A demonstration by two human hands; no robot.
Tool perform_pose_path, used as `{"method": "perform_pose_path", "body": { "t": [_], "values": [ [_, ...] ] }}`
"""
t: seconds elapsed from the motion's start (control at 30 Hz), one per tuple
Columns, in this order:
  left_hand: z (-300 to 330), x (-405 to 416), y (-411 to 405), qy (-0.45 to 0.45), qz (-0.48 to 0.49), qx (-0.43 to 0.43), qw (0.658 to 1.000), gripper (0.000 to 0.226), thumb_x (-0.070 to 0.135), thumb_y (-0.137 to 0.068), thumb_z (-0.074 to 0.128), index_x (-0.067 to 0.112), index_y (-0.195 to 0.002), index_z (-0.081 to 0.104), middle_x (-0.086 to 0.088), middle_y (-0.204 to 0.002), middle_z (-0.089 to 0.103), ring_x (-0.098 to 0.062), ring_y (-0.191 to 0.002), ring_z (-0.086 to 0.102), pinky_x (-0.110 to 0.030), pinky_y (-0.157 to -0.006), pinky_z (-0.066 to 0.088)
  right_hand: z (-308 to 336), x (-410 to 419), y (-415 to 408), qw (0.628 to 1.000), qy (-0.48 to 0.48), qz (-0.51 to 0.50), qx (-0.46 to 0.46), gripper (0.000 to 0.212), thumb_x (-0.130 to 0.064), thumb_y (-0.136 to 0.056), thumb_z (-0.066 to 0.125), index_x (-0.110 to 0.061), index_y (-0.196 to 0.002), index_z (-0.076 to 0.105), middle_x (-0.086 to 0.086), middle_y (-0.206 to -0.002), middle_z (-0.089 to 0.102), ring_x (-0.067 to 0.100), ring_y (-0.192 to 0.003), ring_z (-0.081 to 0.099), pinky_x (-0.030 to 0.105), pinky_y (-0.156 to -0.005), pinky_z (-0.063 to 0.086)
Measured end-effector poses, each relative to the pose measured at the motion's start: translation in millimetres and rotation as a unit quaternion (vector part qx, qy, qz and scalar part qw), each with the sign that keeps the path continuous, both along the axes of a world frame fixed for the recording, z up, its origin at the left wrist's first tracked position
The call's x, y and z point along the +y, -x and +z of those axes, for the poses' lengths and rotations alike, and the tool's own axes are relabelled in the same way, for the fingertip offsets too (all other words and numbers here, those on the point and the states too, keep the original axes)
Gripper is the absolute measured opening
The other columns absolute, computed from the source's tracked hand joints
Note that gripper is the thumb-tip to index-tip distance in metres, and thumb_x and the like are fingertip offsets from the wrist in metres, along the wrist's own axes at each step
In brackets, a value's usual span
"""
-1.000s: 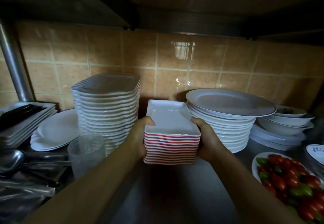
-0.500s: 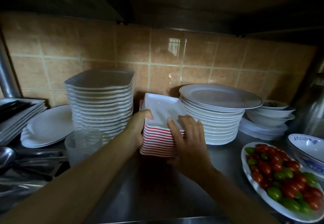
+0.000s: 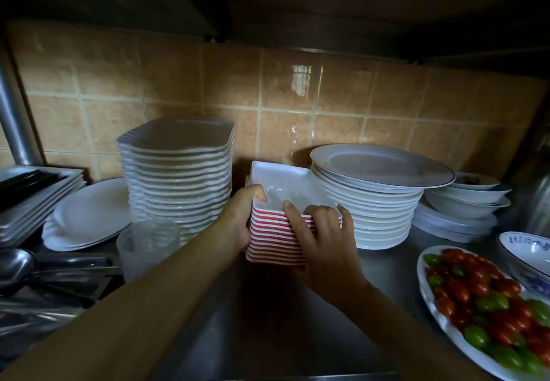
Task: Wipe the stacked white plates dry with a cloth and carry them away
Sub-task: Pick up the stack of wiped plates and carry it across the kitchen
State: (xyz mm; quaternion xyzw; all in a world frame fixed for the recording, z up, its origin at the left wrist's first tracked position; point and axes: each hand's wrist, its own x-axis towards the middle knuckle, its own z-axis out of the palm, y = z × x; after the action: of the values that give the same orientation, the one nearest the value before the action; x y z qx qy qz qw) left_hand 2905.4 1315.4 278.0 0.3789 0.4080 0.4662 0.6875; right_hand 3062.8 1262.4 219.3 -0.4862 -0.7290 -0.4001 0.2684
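Both hands are on the stack of square dishes, white inside with red-striped edges, which stands on the steel counter against the tiled wall. The left hand has a tight grip on the stack's left side, thumb hooked over the rim of the top dish and fingers wrapped around the layers below. The right hand lies over the front right corner, its fingers spread loosely across the striped edges and over the top rim, more resting than clasping. Just left of the stack rises a taller pile of wavy-edged white plates, with a clear plastic cup in front of it and a single white plate lying flat further left. Touching the stack on its right is a pile of round white plates, and beyond that some bowls. Well to the right of the stack, near the counter's front edge, sits an oval plate heaped with red and green tomatoes
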Motion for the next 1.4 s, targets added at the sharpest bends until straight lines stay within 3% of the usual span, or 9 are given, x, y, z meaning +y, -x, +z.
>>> {"method": "perform_pose_path", "body": {
  "t": [0.23, 0.37, 0.67, 0.83, 0.97, 1.17, 1.27, 1.33, 1.4],
  "values": [
    [4.8, 9.2, 1.5, 0.012, -0.013, -0.005, 1.0, 0.029, 0.012, -0.077, 0.044, 0.006, -0.095, 0.066, -0.014, -0.07, 0.069, -0.027, -0.058, 0.066, -0.034, -0.061, 0.055, 15.9, 5.1, -2.0, 1.0, 0.015, 0.015, -0.017, 0.105, -0.051, -0.052, 0.082, -0.015, -0.138, 0.035, 0.015, -0.109, 0.061, 0.029, -0.101, 0.059, 0.055, -0.09, 0.046],
    [9.4, 17.4, 0.0, 0.007, -0.005, -0.008, 1.0, 0.036, 0.012, -0.078, 0.044, 0.004, -0.106, 0.064, -0.018, -0.085, 0.066, -0.032, -0.074, 0.062, -0.041, -0.073, 0.052, 22.7, 13.4, -2.3, 1.0, 0.019, 0.017, -0.018, 0.103, -0.052, -0.053, 0.081, -0.015, -0.138, 0.035, 0.015, -0.109, 0.061, 0.029, -0.099, 0.06, 0.054, -0.089, 0.047],
    [5.8, 25.6, -0.4, 0.026, 0.005, -0.001, 1.0, 0.031, 0.014, -0.083, 0.042, 0.002, -0.103, 0.063, -0.015, -0.07, 0.067, -0.03, -0.069, 0.061, -0.036, -0.067, 0.05, 17.3, 27.4, -4.3, 0.999, 0.017, 0.027, -0.022, 0.099, -0.055, -0.056, 0.078, -0.015, -0.137, 0.038, 0.016, -0.112, 0.061, 0.029, -0.103, 0.055, 0.054, -0.091, 0.045],
    [7.6, 24.8, 2.3, 0.033, 0.003, 0.037, 0.999, 0.036, 0.02, -0.083, 0.048, 0.005, -0.112, 0.064, -0.018, -0.087, 0.066, -0.033, -0.083, 0.061, -0.046, -0.086, 0.049, 20.4, 26.9, -2.8, 0.999, 0.031, 0.022, -0.024, 0.102, -0.05, -0.052, 0.081, -0.014, -0.138, 0.038, 0.017, -0.111, 0.06, 0.031, -0.103, 0.058, 0.055, -0.091, 0.046],
    [12.5, 20.0, 4.6, 0.041, 0.0, 0.063, 0.997, 0.031, 0.033, -0.085, 0.058, 0.009, -0.103, 0.068, -0.013, -0.074, 0.072, -0.029, -0.068, 0.067, -0.039, -0.065, 0.052, 22.6, 25.3, -2.5, 0.998, 0.054, 0.009, -0.02, 0.108, -0.052, -0.049, 0.083, -0.014, -0.138, 0.035, 0.018, -0.112, 0.06, 0.032, -0.102, 0.06, 0.055, -0.089, 0.047],
    [0.5, -5.2, 12.7, -0.081, 0.032, 0.1, 0.991, 0.055, 0.058, -0.085, 0.053, 0.02, -0.124, 0.057, -0.006, -0.107, 0.07, -0.02, -0.088, 0.068, -0.039, -0.07, 0.055, 22.8, 25.0, -1.8, 0.997, 0.077, 0.01, -0.006, 0.104, -0.054, -0.054, 0.08, -0.014, -0.139, 0.035, 0.017, -0.115, 0.059, 0.032, -0.105, 0.058, 0.053, -0.091, 0.045],
    [-23.3, -20.3, 27.8, -0.358, 0.038, 0.283, 0.889, 0.109, 0.055, -0.058, 0.076, 0.029, -0.148, 0.021, -0.002, -0.147, 0.038, -0.018, -0.131, 0.043, -0.046, -0.105, 0.04, 21.2, 24.9, -1.3, 0.997, 0.069, 0.014, -0.006, 0.102, -0.054, -0.056, 0.08, -0.011, -0.138, 0.037, 0.017, -0.114, 0.058, 0.033, -0.104, 0.057, 0.053, -0.091, 0.045],
    [-31.1, -25.3, 32.6, -0.477, 0.079, 0.543, 0.687, 0.126, 0.061, -0.048, 0.077, 0.033, -0.148, 0.005, -0.003, -0.157, 0.015, -0.022, -0.143, 0.018, -0.052, -0.111, 0.028, 21.3, 24.4, -1.7, 0.998, 0.068, 0.012, -0.005, 0.105, -0.057, -0.054, 0.08, -0.01, -0.137, 0.036, 0.018, -0.114, 0.059, 0.033, -0.104, 0.058, 0.053, -0.091, 0.045],
    [-34.2, -27.7, 30.6, -0.527, 0.127, 0.659, 0.521, 0.129, 0.065, -0.041, 0.075, 0.026, -0.149, 0.016, -0.007, -0.156, 0.02, -0.029, -0.141, 0.022, -0.059, -0.103, 0.029, 21.8, 24.0, -1.8, 0.997, 0.072, 0.012, -0.006, 0.108, -0.061, -0.052, 0.08, -0.009, -0.136, 0.036, 0.019, -0.115, 0.059, 0.034, -0.104, 0.058, 0.054, -0.092, 0.045]
  ]
}}
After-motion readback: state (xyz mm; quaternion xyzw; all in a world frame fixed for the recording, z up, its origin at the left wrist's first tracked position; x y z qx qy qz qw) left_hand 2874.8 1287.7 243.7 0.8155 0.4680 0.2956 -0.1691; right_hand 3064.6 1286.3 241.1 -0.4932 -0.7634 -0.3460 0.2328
